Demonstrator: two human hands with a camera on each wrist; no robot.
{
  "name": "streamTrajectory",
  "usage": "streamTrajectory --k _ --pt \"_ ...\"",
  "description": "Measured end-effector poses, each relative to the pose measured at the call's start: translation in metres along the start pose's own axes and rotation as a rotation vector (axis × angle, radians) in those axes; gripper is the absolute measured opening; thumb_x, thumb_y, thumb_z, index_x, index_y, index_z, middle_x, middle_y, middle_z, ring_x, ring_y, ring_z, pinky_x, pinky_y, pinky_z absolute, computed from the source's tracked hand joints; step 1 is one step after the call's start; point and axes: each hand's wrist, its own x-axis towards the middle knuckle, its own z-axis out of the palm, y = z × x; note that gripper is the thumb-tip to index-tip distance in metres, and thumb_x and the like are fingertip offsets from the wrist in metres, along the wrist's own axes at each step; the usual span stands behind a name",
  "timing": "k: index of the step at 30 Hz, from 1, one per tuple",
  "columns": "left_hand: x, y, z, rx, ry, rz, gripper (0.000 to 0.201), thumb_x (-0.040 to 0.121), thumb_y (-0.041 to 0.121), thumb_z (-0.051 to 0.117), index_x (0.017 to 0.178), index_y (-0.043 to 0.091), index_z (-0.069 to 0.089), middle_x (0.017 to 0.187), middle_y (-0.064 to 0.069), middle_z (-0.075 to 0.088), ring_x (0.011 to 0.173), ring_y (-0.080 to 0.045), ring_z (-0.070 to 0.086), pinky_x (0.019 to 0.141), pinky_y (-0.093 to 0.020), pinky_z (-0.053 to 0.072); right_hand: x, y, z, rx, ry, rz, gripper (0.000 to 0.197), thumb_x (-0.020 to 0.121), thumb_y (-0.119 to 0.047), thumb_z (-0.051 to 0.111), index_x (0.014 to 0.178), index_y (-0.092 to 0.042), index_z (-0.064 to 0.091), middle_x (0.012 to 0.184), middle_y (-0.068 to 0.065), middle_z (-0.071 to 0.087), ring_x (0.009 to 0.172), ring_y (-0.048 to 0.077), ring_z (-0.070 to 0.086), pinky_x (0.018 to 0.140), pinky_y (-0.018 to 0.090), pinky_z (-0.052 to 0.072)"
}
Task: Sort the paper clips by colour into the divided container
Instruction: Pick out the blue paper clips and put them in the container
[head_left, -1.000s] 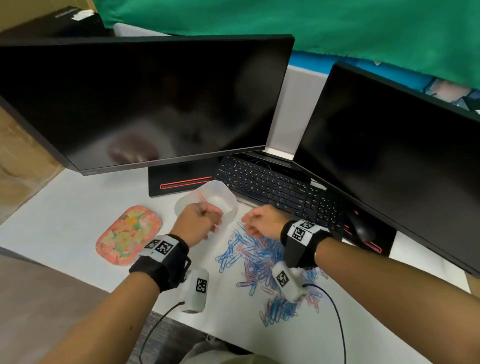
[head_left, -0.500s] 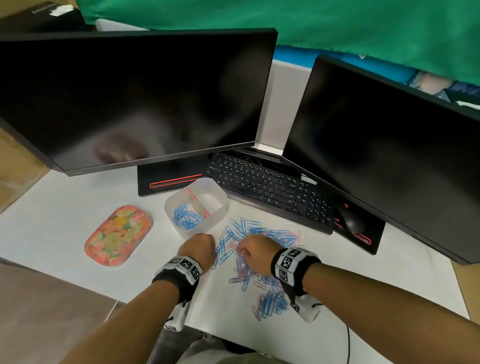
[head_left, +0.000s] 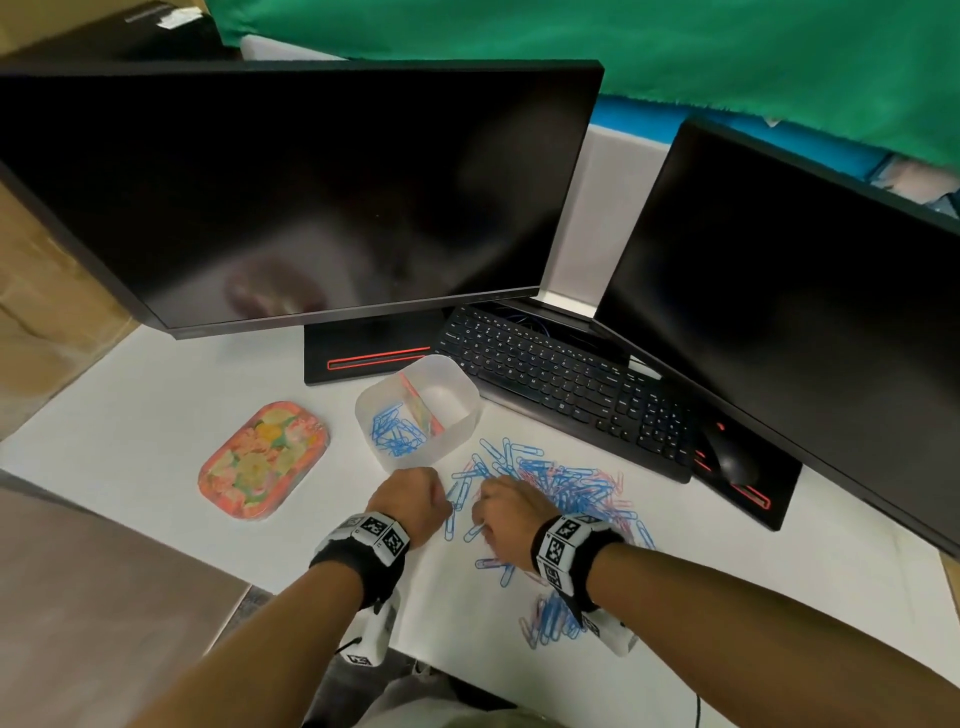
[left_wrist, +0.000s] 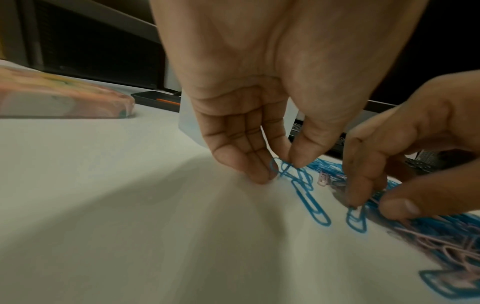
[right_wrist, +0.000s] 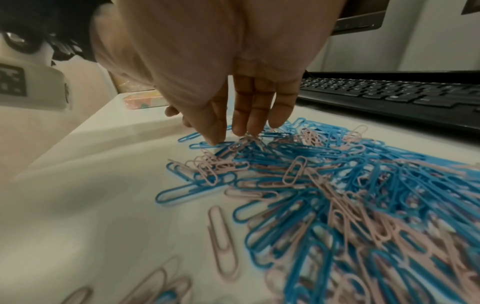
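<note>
The left hand's fingers (left_wrist: 262, 164) point down at the desk (head_left: 130, 441), thumb and forefinger pinching the end of a blue paper clip (left_wrist: 281, 167) at the near-left edge of the pile of clips (head_left: 561, 483). The left hand (head_left: 410, 501) is palm-down, wrist raised, knuckles toward the container (head_left: 418, 410). Another blue clip (left_wrist: 310, 203) lies flat just beside those fingertips, its long axis running toward the camera.

The right hand (head_left: 506, 514) is also palm-down over the left part of the pile, its fingers (right_wrist: 255, 115) hanging nearly straight, tips touching pink and blue clips; thumb and forefinger are drawn close over a pink clip (right_wrist: 249, 142), but I cannot tell whether they grip it. Both forearms reach in from the near edge of the desk, each with one wrist band.

The pile holds too many clips to count, blue and pink mixed, pointing every way. The one clear container stands just behind and left of the pile; of its two sections, the left holds a heap of blue clips (head_left: 395, 434), and the right looks bare apart from something pink along the divider. One flowered tin (head_left: 262, 460) lies left of the container. Behind the pile are one keyboard (head_left: 566, 384), one mouse (head_left: 727, 457) and two dark monitors (head_left: 291, 192).
</note>
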Motion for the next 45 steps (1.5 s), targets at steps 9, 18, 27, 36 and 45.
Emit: streamTrajectory --k 9,18,27,36,45 --pt "-0.001 0.0 -0.001 -0.115 0.006 0.013 0.007 0.079 0.013 0.058 0.072 0.013 0.056 0.075 -0.006 0.062 0.071 -0.023 0.057 0.065 -0.029 0.049 0.014 -0.008 -0.005 -0.028 -0.109 -0.043 0.024 0.077 -0.004 0.065 0.101 -0.007 0.066 0.105 0.013 0.063 0.102 0.032 0.055 0.081 0.036 0.046" --pt "-0.002 -0.003 0.001 -0.174 0.005 0.031 0.036 0.086 0.01 0.05 0.118 0.023 0.063 0.095 -0.004 0.069 0.09 -0.02 0.062 0.078 -0.018 0.043 0.009 -0.012 -0.013 -0.007 -0.16 -0.021 0.047 0.076 -0.018 0.077 0.116 -0.005 0.055 0.115 0.018 0.058 0.104 0.034 0.057 0.087 0.037 0.049" --pt "-0.009 -0.01 -0.004 -0.275 0.016 -0.084 0.013 0.081 0.011 0.063 0.086 0.019 0.071 0.08 0.005 0.068 0.08 -0.012 0.061 0.064 -0.013 0.039 0.005 -0.008 -0.015 0.21 -0.073 0.038 0.018 0.084 -0.011 0.052 0.098 -0.008 0.064 0.109 0.011 0.058 0.105 0.028 0.053 0.088 0.034 0.047" --pt "-0.02 -0.012 -0.017 -0.475 0.033 -0.092 0.031 0.078 -0.004 0.058 0.073 0.025 0.068 0.069 -0.001 0.072 0.069 -0.012 0.066 0.07 -0.019 0.051 0.039 -0.006 -0.029 -0.067 -0.074 -0.089 0.02 0.084 0.003 0.053 0.1 0.0 0.063 0.106 0.016 0.054 0.103 0.034 0.052 0.081 0.04 0.047" --pt "-0.032 -0.002 -0.049 -0.497 0.236 -0.02 0.022 0.082 0.005 0.062 0.076 0.025 0.07 0.072 0.004 0.071 0.07 -0.012 0.067 0.075 -0.021 0.052 0.05 -0.01 -0.028 -0.029 -0.234 0.004 0.033 0.087 0.001 0.05 0.115 -0.01 0.061 0.119 0.014 0.057 0.109 0.033 0.057 0.087 0.033 0.048"
